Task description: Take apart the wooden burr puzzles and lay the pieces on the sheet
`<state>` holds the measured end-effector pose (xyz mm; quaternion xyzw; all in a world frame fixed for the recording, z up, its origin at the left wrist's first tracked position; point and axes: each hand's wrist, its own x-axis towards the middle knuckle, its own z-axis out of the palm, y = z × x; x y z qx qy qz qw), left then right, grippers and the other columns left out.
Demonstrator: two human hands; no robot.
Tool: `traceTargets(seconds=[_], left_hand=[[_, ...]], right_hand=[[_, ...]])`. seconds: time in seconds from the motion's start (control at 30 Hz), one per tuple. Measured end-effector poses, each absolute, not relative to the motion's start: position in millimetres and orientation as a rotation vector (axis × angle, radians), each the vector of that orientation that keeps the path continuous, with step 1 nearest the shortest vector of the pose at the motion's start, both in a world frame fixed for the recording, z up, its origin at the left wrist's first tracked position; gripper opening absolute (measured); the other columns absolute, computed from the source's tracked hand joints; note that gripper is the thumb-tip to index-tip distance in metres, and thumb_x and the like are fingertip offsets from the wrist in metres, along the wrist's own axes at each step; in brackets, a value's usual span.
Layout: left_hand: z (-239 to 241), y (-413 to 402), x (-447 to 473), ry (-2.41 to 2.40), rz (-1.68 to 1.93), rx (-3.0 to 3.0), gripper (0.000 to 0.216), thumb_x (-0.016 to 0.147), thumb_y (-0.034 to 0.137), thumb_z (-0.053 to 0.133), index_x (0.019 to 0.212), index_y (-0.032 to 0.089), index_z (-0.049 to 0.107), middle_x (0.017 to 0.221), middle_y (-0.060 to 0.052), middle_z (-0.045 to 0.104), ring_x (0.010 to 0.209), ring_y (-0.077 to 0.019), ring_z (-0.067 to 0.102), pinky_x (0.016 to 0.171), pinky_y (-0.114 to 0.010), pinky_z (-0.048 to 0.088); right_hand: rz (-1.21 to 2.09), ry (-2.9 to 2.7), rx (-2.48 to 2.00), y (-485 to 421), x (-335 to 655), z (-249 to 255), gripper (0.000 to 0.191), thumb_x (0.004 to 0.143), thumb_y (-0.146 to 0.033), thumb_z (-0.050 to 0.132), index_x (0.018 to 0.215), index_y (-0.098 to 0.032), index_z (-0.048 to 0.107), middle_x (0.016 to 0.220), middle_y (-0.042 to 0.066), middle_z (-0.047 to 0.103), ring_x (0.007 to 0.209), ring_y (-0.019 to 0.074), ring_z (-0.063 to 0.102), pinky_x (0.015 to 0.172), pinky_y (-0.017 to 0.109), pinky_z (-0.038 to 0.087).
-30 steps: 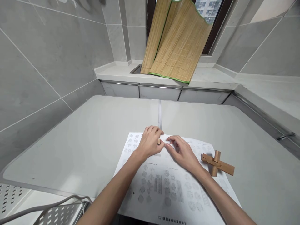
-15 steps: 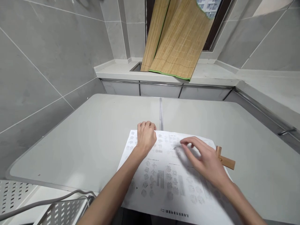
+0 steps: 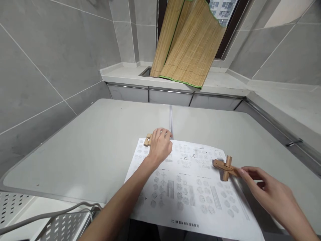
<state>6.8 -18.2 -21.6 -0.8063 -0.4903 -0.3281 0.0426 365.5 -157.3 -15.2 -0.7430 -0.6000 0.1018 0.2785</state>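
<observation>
A large white printed sheet point(image 3: 175, 187), covered in small diagrams and text, lies on the grey-white table. On its far edge rests my left hand point(image 3: 161, 144), its fingers curled downward and their tips hidden. Small wooden blocks point(image 3: 147, 140) show just left of that hand, partly covered by it. My right hand point(image 3: 271, 190) pinches one end of a cross-shaped wooden puzzle point(image 3: 227, 168) between thumb and fingers. The puzzle, a flat bar crossed by a round peg, is over the sheet's right edge.
A bamboo mat point(image 3: 188, 50) leans against the window and hangs over the ledge point(image 3: 120, 77) behind the table point(image 3: 82, 144). A grey cable point(image 3: 55, 214) and a white perforated rack point(image 3: 67, 227) are at the lower left. Tiled walls flank the table.
My right hand has moved right from above the sheet and now grips the wooden puzzle, which was partly hidden behind it. My left hand has shifted slightly right, exposing the small blocks.
</observation>
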Motion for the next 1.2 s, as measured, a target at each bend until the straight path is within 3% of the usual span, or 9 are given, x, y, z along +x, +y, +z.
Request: traceTargets(seconds=[0.2, 0.33, 0.47, 0.6, 0.77, 1.2], left_hand=[[-18, -26, 14, -1.361, -1.132, -2.678, 0.023, 0.094, 0.004, 0.051, 0.1, 0.022, 0.065, 0.104, -0.007, 0.073, 0.109, -0.0278, 0.063, 0.094, -0.045, 0.052], [-17, -33, 20, -1.46, -1.344, -2.942, 0.011, 0.105, 0.03, 0.058, 0.111, 0.023, 0.063, 0.113, -0.006, 0.073, 0.11, -0.0244, 0.068, 0.096, -0.042, 0.057], [-17, -38, 22, -1.687, -1.462, -3.18, 0.049, 0.098, 0.049, 0.071, 0.139, 0.028, 0.055, 0.14, -0.012, 0.068, 0.122, -0.029, 0.069, 0.094, -0.045, 0.06], [-11, -39, 20, -1.837, -1.464, -3.343, 0.092, 0.079, 0.055, 0.088, 0.157, 0.032, 0.044, 0.158, -0.014, 0.055, 0.14, -0.0371, 0.059, 0.108, -0.053, 0.055], [-5, -40, 23, -1.961, -1.494, -3.279, 0.085, 0.075, 0.057, 0.09, 0.148, 0.029, 0.057, 0.151, -0.012, 0.061, 0.136, -0.0366, 0.062, 0.108, -0.05, 0.056], [-2, -41, 29, -1.768, -1.449, -3.277, 0.071, 0.071, 0.05, 0.093, 0.131, 0.027, 0.062, 0.133, -0.009, 0.067, 0.118, -0.0297, 0.069, 0.099, -0.044, 0.059]], right_hand=[[0.37, -1.653, -1.861, -141, 339, -10, 0.046, 0.096, -0.07, 0.057, 0.093, -0.029, 0.077, 0.078, 0.005, 0.08, 0.054, 0.0256, 0.069, 0.05, 0.035, 0.051], [0.53, -1.65, -1.653, -116, 305, -4, 0.039, 0.099, -0.062, 0.06, 0.099, -0.027, 0.076, 0.082, 0.005, 0.077, 0.069, 0.0241, 0.07, 0.059, 0.033, 0.051], [0.702, -1.63, -1.401, -85, 273, -4, 0.036, 0.101, -0.056, 0.062, 0.101, -0.023, 0.075, 0.097, 0.007, 0.078, 0.075, 0.0217, 0.067, 0.071, 0.034, 0.053], [0.833, -1.616, -1.232, -63, 252, -12, 0.033, 0.1, -0.054, 0.065, 0.101, -0.022, 0.076, 0.089, 0.007, 0.075, 0.073, 0.0206, 0.065, 0.071, 0.034, 0.054], [0.965, -1.543, -1.159, -58, 240, -25, 0.031, 0.096, -0.054, 0.072, 0.099, -0.024, 0.076, 0.084, 0.006, 0.077, 0.075, 0.0231, 0.071, 0.076, 0.036, 0.059], [1.095, -1.526, -1.167, -57, 245, -31, 0.035, 0.097, -0.059, 0.07, 0.101, -0.024, 0.072, 0.096, 0.007, 0.077, 0.085, 0.0233, 0.072, 0.082, 0.036, 0.058]])
